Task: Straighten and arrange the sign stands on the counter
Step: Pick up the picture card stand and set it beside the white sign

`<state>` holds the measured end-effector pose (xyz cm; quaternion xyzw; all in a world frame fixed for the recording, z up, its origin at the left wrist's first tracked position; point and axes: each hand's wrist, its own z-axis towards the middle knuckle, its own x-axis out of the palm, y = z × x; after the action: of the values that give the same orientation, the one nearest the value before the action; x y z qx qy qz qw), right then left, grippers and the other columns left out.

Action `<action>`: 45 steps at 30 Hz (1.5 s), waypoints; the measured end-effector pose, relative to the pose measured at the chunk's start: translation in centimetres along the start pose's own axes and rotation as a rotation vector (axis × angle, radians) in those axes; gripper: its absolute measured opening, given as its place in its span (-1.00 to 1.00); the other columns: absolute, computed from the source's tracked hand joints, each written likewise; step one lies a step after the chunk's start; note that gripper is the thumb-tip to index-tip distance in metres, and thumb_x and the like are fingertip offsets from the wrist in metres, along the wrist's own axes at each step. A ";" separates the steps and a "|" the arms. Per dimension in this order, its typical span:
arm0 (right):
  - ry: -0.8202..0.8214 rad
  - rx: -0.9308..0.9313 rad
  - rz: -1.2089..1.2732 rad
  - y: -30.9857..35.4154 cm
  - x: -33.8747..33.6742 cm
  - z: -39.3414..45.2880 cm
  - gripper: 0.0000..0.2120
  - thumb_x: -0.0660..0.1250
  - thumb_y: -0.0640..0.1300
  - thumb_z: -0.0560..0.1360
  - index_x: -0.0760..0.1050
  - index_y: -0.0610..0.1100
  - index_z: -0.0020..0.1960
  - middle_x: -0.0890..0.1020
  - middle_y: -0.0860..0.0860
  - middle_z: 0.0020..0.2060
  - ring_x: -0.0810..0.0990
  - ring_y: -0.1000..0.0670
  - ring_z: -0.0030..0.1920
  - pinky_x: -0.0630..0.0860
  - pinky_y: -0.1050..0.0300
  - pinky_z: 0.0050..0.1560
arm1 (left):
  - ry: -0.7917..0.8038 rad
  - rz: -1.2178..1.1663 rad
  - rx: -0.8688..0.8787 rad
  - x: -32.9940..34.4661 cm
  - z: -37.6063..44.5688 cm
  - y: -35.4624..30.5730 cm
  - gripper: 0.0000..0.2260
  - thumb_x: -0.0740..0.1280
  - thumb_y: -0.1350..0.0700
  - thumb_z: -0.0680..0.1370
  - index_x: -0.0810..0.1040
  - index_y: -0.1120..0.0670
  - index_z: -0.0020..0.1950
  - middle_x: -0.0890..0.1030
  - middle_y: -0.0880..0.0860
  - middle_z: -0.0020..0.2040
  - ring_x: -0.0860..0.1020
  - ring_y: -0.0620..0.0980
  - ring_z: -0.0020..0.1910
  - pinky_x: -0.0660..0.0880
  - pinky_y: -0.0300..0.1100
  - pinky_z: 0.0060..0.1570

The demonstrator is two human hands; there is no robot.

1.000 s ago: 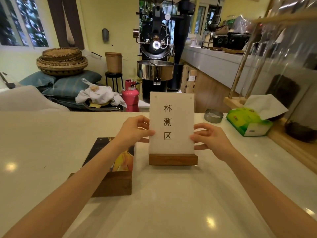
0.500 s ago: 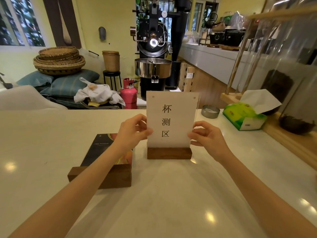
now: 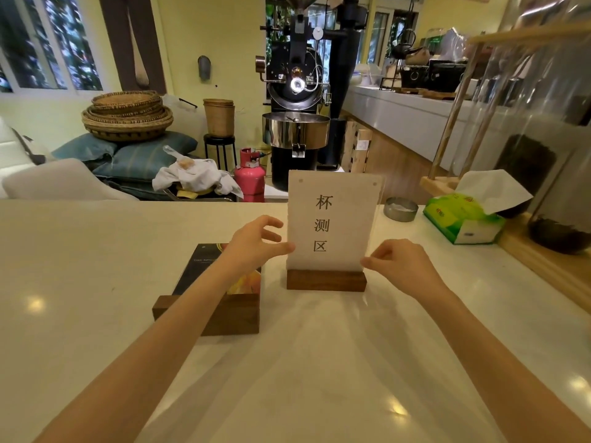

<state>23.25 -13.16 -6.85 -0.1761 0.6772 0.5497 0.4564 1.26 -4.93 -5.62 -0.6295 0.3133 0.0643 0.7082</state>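
on the white bench (image 3: 96, 282) a paper sign stand (image 3: 331, 225) stands upright in its wooden base, the left hand (image 3: 256, 247) spread wide with its thumb at one edge, right hand (image 3: 396, 266) loosely curled, fingertips at the other. a dark sign stand (image 3: 211, 292) leans back just left.

Daylight is admitted through the windows (image 3: 48, 46) at upper left; the room is evenly bright. Round ceiling-light glare spots are scattered over the glossy counter (image 3: 96, 251). Soft shadows are cast beneath both forearms. Edges are bowed by wide-angle distortion; the right margin is smeared.
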 end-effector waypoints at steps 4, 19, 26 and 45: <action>0.211 0.042 0.039 1.8 -0.5 -1.2 -0.77 0.35 -0.01 0.44 0.57 -0.16 -0.05 0.66 -0.04 -0.26 0.62 0.02 -0.22 0.56 0.14 -0.20 | 0.196 0.088 -0.185 -5.0 -1.9 0.3 -0.61 0.35 0.02 0.44 0.41 0.01 0.24 0.53 0.03 0.11 0.55 0.03 0.08 0.49 -0.08 0.10; 0.604 0.204 0.642 9.9 8.8 -1.6 -0.75 0.34 -0.16 0.47 0.46 -0.30 0.07 0.66 -0.26 -0.12 0.69 -0.12 -0.23 0.67 0.06 -0.26 | -0.019 -0.187 -0.469 -11.5 -5.4 8.8 -0.62 0.30 0.03 0.49 0.41 0.17 0.24 0.59 0.15 0.04 0.59 0.05 -0.07 0.54 -0.18 -0.22; 0.607 0.234 0.671 10.8 10.0 -1.7 -0.79 0.34 -0.27 0.45 0.51 -0.36 0.05 0.63 -0.19 -0.18 0.64 -0.06 -0.26 0.58 0.21 -0.51 | -0.002 -0.272 -0.446 -10.4 -5.1 9.8 -0.77 0.29 0.22 0.49 0.50 0.25 0.12 0.60 0.12 -0.18 0.60 -0.12 -0.48 0.53 -0.32 -0.48; 0.355 -0.189 0.715 11.3 9.4 -1.9 -0.75 0.35 -0.23 0.45 0.40 -0.09 0.08 0.61 -0.03 -0.11 0.64 -0.03 -0.15 0.64 0.10 -0.26 | -0.231 -0.310 -0.087 -10.7 -5.5 9.5 -0.65 0.38 0.23 0.41 0.48 0.04 0.17 0.64 0.03 -0.16 0.61 -0.02 -0.16 0.61 -0.15 -0.34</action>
<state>9.20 -8.68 -7.90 -0.0628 0.7103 0.6947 0.0945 -13.89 -4.87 -8.17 -0.6886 0.1263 0.0396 0.7129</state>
